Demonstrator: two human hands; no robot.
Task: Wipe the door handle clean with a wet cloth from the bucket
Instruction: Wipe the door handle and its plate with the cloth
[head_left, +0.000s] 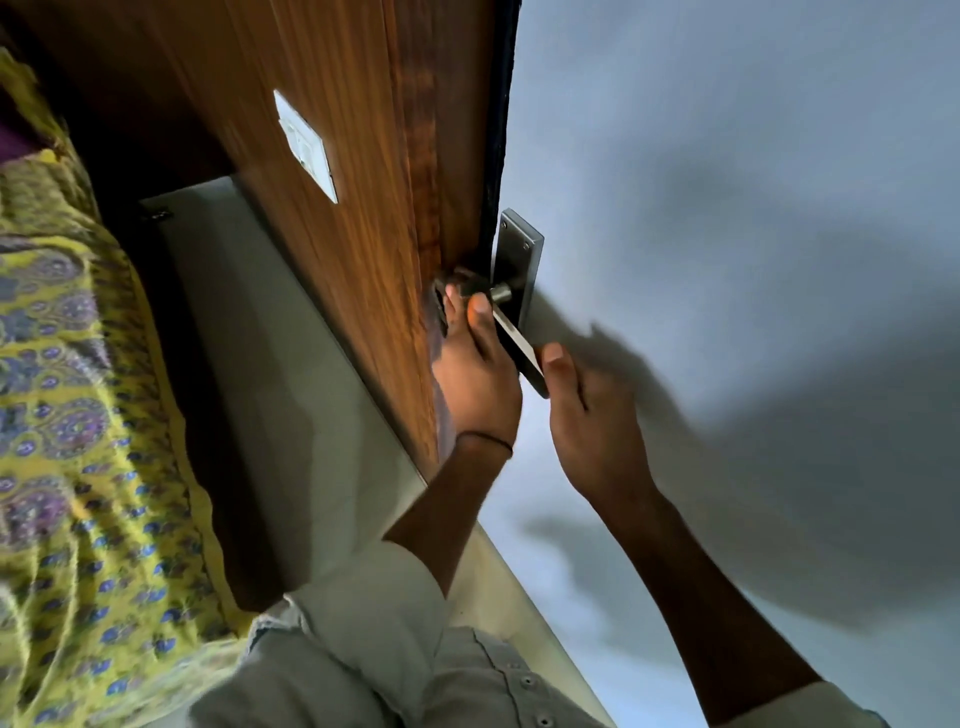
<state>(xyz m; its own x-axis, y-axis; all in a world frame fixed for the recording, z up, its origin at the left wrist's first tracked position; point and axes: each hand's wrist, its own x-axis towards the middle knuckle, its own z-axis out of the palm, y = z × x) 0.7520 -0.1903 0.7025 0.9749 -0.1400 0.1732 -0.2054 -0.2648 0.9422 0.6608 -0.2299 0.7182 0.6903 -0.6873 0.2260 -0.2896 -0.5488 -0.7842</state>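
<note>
Right now the door handle (519, 343), a flat brushed-metal lever on a tall rectangular backplate (517, 260), sits at the centre of the frame on the edge of the door (727, 208), a smooth grey-white face filling the right side. My left hand (478, 379) wraps around the door's edge just beside the lever's pivot, fingers curled over something dark behind it; whether that is a cloth or the latch hardware I cannot tell. My right hand (587, 415) is at the lever's free end, thumb touching the metal, the other fingers blurred, so I cannot tell what its grip closes on. No bucket shows anywhere. I judge the wiping itself is in hand or just starting; the next move calls for a firm stroke along the lever's length, then around the round spindle. Upper left, a brown wood-grain panel (337, 156) carries a white switch plate (306, 145); patterned yellow fabric (78, 364) hangs at the left.
</note>
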